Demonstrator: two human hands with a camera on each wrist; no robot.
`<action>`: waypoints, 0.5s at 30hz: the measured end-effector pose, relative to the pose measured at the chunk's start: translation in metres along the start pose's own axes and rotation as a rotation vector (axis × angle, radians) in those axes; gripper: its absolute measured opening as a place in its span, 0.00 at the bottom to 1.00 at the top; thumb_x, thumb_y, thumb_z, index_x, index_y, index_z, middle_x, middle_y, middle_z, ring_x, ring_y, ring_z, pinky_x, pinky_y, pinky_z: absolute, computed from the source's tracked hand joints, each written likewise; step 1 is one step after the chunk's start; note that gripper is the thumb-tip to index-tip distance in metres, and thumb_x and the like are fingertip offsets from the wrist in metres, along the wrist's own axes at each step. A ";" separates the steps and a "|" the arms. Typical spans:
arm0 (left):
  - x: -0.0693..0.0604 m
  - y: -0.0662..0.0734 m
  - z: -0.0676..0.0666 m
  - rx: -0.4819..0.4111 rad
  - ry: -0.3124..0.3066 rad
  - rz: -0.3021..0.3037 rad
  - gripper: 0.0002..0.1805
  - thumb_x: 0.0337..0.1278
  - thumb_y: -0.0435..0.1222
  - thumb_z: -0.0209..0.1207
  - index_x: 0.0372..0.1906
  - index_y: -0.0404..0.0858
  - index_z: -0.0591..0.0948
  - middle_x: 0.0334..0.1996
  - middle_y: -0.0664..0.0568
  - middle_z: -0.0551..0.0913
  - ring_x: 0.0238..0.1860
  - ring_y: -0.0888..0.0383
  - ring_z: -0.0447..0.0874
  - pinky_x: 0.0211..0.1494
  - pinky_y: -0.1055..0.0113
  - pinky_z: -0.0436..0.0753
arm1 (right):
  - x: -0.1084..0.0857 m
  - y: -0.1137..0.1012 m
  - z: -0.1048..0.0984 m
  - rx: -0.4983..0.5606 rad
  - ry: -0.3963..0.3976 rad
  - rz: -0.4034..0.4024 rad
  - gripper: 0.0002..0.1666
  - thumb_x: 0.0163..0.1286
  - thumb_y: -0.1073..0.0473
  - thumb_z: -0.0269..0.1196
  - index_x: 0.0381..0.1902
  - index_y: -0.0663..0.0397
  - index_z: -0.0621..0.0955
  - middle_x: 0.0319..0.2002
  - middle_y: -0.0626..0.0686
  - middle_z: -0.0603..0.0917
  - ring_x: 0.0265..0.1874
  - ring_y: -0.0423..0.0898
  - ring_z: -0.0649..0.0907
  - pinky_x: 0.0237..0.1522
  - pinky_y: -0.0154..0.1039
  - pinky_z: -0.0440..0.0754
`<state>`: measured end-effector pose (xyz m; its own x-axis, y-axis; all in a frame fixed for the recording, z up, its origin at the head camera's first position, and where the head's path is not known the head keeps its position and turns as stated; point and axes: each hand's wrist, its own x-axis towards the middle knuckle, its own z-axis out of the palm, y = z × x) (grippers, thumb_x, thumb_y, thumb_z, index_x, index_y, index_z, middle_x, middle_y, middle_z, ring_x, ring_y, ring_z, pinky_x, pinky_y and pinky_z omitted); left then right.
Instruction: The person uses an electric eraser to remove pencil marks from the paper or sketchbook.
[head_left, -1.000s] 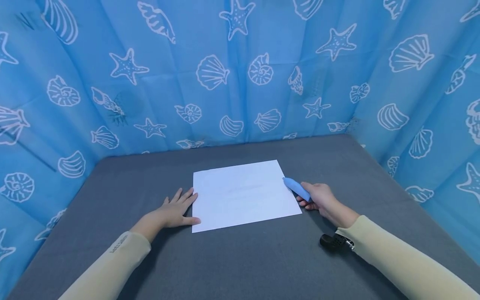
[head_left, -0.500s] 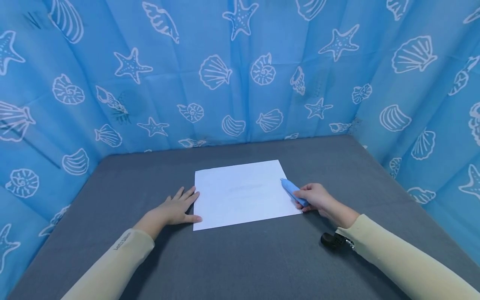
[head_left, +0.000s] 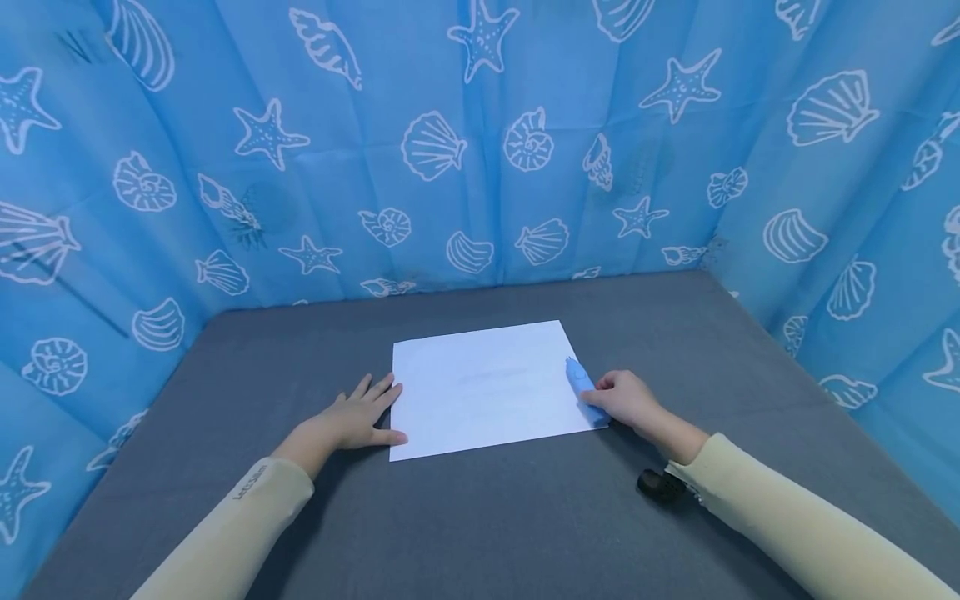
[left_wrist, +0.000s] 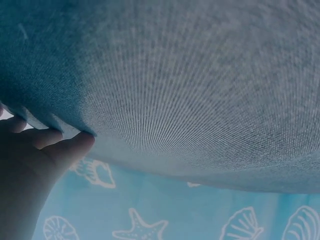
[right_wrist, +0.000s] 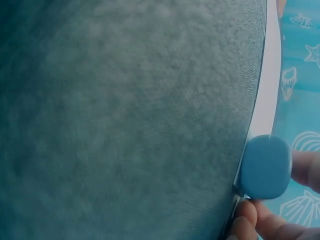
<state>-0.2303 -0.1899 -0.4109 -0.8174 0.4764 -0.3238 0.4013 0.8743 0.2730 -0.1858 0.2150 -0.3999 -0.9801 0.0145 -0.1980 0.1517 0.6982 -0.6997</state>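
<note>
A white sheet of paper [head_left: 480,392] lies flat on the grey cloth-covered table. My left hand [head_left: 360,419] rests at its left edge with fingers spread, the thumb and fingertips on the paper. At the right edge, my right hand [head_left: 628,403] holds a blue oblong tool [head_left: 579,380] with a narrow tip; its exact kind does not show. The tool lies along that edge, its tip toward the back. In the right wrist view the rounded end of the blue tool [right_wrist: 266,167] sits between thumb and fingers, beside the paper [right_wrist: 269,75]. The left wrist view shows the left hand's fingers [left_wrist: 75,145] touching the surface.
Grey cloth [head_left: 480,517] covers the table around the paper. A blue curtain [head_left: 337,150] with white shells and starfish stands behind and at both sides. A small black object [head_left: 660,486] hangs or lies under the right sleeve's cuff.
My right hand has turned over the blue tool, which now lies more in line with the paper's right edge. The left hand has stayed on the paper; the view has shifted slightly.
</note>
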 end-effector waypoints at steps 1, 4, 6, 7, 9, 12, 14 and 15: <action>0.000 -0.001 0.000 0.002 0.002 -0.002 0.53 0.56 0.65 0.56 0.77 0.39 0.51 0.77 0.42 0.43 0.75 0.34 0.33 0.66 0.29 0.43 | 0.001 0.000 0.000 0.003 -0.004 0.003 0.19 0.68 0.57 0.61 0.42 0.74 0.77 0.34 0.60 0.77 0.33 0.50 0.76 0.31 0.39 0.75; -0.002 -0.002 0.001 0.008 0.009 -0.008 0.53 0.56 0.65 0.56 0.77 0.39 0.52 0.77 0.42 0.43 0.75 0.35 0.33 0.67 0.29 0.43 | 0.003 0.000 0.001 0.014 -0.013 0.015 0.21 0.68 0.56 0.62 0.43 0.74 0.77 0.35 0.61 0.78 0.34 0.51 0.77 0.33 0.39 0.75; -0.003 -0.002 0.001 0.010 0.015 -0.009 0.53 0.56 0.65 0.56 0.77 0.39 0.51 0.77 0.42 0.44 0.75 0.34 0.34 0.66 0.29 0.43 | 0.005 0.002 0.000 0.029 -0.023 0.023 0.21 0.67 0.56 0.63 0.44 0.74 0.77 0.36 0.61 0.78 0.34 0.50 0.77 0.33 0.38 0.75; -0.003 -0.002 0.001 0.009 0.019 -0.009 0.54 0.56 0.65 0.56 0.77 0.39 0.51 0.77 0.42 0.44 0.75 0.34 0.34 0.66 0.29 0.43 | 0.005 0.002 -0.001 0.040 -0.031 0.029 0.21 0.67 0.55 0.63 0.43 0.73 0.77 0.35 0.60 0.78 0.34 0.50 0.76 0.32 0.38 0.74; -0.004 -0.002 0.002 0.004 0.028 -0.005 0.54 0.56 0.65 0.56 0.77 0.39 0.51 0.77 0.41 0.44 0.75 0.34 0.34 0.66 0.29 0.43 | 0.005 0.003 -0.003 0.065 -0.046 0.040 0.21 0.67 0.54 0.63 0.43 0.71 0.78 0.34 0.58 0.77 0.32 0.48 0.75 0.31 0.37 0.73; -0.005 -0.004 0.002 -0.006 0.044 0.010 0.54 0.57 0.64 0.56 0.77 0.37 0.50 0.77 0.40 0.44 0.75 0.34 0.35 0.66 0.29 0.44 | 0.004 0.004 -0.010 0.108 -0.087 0.057 0.20 0.68 0.52 0.62 0.40 0.68 0.78 0.30 0.54 0.75 0.29 0.46 0.74 0.28 0.37 0.71; -0.006 -0.005 0.000 -0.011 0.057 0.013 0.54 0.58 0.63 0.56 0.77 0.36 0.49 0.77 0.38 0.44 0.74 0.34 0.36 0.66 0.29 0.43 | 0.003 0.002 -0.016 0.116 -0.109 0.061 0.20 0.70 0.51 0.60 0.40 0.67 0.77 0.29 0.53 0.75 0.29 0.47 0.74 0.28 0.38 0.72; -0.008 -0.006 -0.002 -0.004 0.071 0.012 0.54 0.59 0.63 0.56 0.77 0.35 0.49 0.76 0.37 0.44 0.74 0.33 0.36 0.66 0.29 0.42 | 0.003 0.001 -0.020 0.103 -0.114 0.045 0.22 0.71 0.51 0.59 0.42 0.68 0.77 0.29 0.54 0.76 0.30 0.48 0.74 0.28 0.40 0.73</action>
